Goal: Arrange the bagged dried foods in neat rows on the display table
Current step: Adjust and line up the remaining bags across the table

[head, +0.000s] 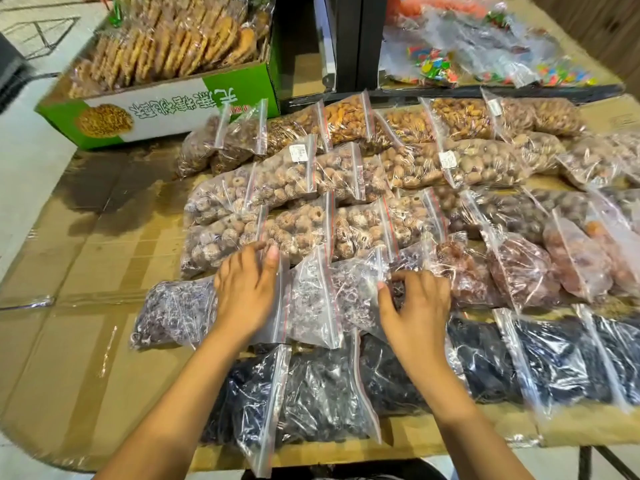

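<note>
Clear zip bags of dried foods lie in overlapping rows on the cardboard-covered display table (69,341). My left hand (246,292) rests flat, fingers spread, on a bag of purplish dried fruit (173,311) in the second row from the front. My right hand (415,306) presses on a neighbouring bag of purplish fruit (356,289), fingers curled over its top edge. Nearest me runs a row of black dried fruit bags (311,393). Behind my hands are rows of pale brown round dried fruit (301,230) and, farthest back, orange-brown nuts (457,119).
A green and white carton (145,112) of wrapped biscuits stands at the back left. Bags of coloured sweets (436,67) lie at the back right behind a dark post (346,39). Reddish dried fruit bags (519,271) sit right of my hands. Bare cardboard spreads left.
</note>
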The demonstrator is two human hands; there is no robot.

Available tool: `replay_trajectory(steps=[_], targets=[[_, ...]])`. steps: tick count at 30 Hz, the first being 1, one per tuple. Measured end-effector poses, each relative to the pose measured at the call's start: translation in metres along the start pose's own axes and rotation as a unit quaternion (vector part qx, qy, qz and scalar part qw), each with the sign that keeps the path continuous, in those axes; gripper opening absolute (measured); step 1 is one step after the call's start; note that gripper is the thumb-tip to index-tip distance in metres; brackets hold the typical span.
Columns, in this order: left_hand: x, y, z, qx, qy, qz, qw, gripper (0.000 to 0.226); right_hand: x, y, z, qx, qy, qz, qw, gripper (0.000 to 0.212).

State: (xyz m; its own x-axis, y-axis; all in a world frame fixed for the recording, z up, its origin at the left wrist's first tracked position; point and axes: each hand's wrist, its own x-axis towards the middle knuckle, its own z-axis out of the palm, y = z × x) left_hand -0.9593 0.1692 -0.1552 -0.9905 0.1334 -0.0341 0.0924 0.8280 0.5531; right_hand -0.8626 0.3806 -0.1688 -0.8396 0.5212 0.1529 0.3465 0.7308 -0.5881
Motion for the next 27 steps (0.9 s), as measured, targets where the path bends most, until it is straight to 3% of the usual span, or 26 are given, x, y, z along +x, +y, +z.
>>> replay_trajectory(steps=[3,6,10,14,16,18,22,24,27], targets=[[-0.006,-0.014,-0.014,-0.22,-0.019,-0.003,0.975,0.091,0.001,-0.003,-0.003,0.008,-0.008,0.014,1.0,0.031],[-0.013,-0.032,-0.032,-0.279,-0.002,0.013,0.96,0.087,-0.005,-0.015,-0.009,0.003,0.003,0.022,1.0,0.035],[-0.007,-0.075,-0.052,-0.202,-0.023,0.091,0.975,0.068,-0.025,-0.062,-0.009,0.013,0.052,-0.06,0.997,0.041],[0.005,-0.143,-0.069,-0.027,-0.111,0.132,0.985,0.105,-0.048,-0.12,0.017,-0.028,0.04,-0.11,0.993,0.034],[0.013,-0.168,-0.076,0.029,-0.147,0.166,0.975,0.123,-0.057,-0.138,0.036,-0.084,0.001,-0.083,0.993,0.039],[0.027,-0.184,-0.083,0.046,-0.181,0.192,0.963,0.125,-0.065,-0.147,0.052,-0.111,-0.028,-0.045,0.992,0.042],[0.055,-0.182,-0.092,0.077,-0.261,0.23,0.934,0.122,-0.073,-0.152,0.065,-0.13,0.014,-0.016,0.991,0.04],[0.059,-0.179,-0.091,0.097,-0.267,0.247,0.926,0.119,-0.075,-0.153,0.066,-0.125,0.022,-0.012,0.992,0.041],[0.053,-0.183,-0.089,0.051,-0.244,0.217,0.944,0.111,-0.083,-0.152,0.061,-0.095,0.019,0.012,0.995,0.052]])
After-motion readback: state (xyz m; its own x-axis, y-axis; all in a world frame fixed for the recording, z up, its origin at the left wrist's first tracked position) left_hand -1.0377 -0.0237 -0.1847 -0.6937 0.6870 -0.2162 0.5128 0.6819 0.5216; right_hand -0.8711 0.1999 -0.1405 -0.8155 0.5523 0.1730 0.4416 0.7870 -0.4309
